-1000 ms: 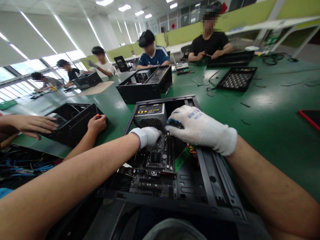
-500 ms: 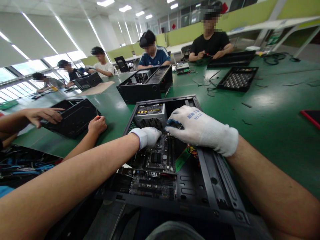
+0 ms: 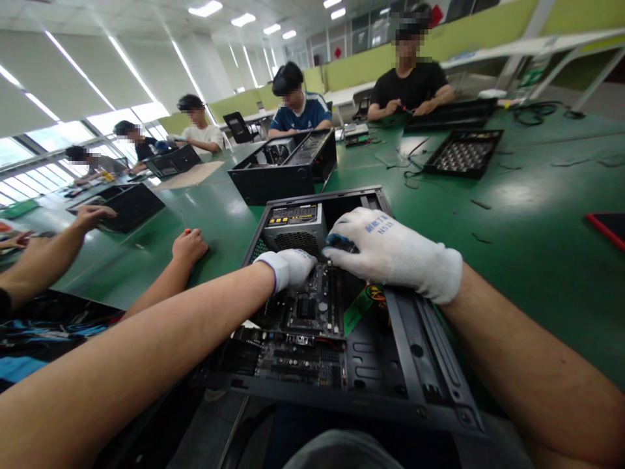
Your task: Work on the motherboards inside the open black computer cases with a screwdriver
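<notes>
An open black computer case point(image 3: 424, 355) lies in front of me, a motherboard point(image 3: 307, 309) and a silver-sided power supply point(image 3: 293, 233) inside it. My left hand point(image 3: 293, 267), in a white work glove, reaches over the motherboard's upper end just below the power supply. Its fingers are bent down and closed; their tips are hidden. My right hand point(image 3: 374, 247), gloved too, curls in beside the power supply, thumb and fingers drawn together near the board's upper right corner. Whatever lies between those fingers cannot be made out. Coloured cables point(image 3: 375, 293) run below the right hand.
Another open case point(image 3: 273, 176) stands beyond mine on the green table point(image 3: 537, 260). To the left, a neighbour's hand point(image 3: 190, 247) holds an orange-handled tool by a dark case point(image 3: 131, 208). A black tray point(image 3: 463, 153) and a red-edged object point(image 3: 608, 231) lie on the right.
My hands and the case in front of me stay nearly still. At the left, the neighbour's dark case has shifted away and leftward, and one neighbour hand has moved left.
</notes>
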{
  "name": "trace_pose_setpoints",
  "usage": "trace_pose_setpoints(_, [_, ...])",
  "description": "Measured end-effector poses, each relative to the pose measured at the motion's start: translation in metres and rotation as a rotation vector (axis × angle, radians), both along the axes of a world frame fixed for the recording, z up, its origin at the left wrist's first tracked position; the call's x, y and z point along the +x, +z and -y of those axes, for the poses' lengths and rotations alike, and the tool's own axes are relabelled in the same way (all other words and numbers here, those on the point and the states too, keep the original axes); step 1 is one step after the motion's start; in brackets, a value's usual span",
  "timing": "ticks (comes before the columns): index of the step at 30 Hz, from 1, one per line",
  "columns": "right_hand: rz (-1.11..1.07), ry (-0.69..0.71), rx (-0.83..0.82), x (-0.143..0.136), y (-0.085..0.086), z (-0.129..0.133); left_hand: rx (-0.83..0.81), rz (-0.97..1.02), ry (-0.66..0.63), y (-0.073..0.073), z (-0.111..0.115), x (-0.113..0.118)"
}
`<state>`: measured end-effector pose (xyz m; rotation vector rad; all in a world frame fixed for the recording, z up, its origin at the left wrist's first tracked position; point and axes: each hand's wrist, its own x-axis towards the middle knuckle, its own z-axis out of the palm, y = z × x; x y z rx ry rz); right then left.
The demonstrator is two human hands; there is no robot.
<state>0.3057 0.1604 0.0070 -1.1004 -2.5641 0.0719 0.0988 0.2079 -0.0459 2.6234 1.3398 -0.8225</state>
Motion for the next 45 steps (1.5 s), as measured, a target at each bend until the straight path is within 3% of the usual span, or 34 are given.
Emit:
trace_pose_setpoints(22, [0.007, 0.005, 0.0, 0.0, -0.001, 0.002, -0.016, 0.075, 0.037, -0.009, -0.002, -0.001])
trace_pose_setpoints(29, [0.009, 0.012, 0.014, 0.001, -0.002, 0.002, -0.049, 0.036, -0.028, -0.001, 0.002, 0.002])
trace_pose_setpoints(34, [-0.015, 0.017, 0.01, 0.001, -0.002, 0.001, -0.067, 0.006, -0.003, 0.005, 0.004, 0.002])
trace_pose_setpoints(45, [-0.182, -0.043, 0.032, 0.002, 0.002, 0.004, -0.029, 0.257, 0.103, 0.029, 0.01, 0.0])
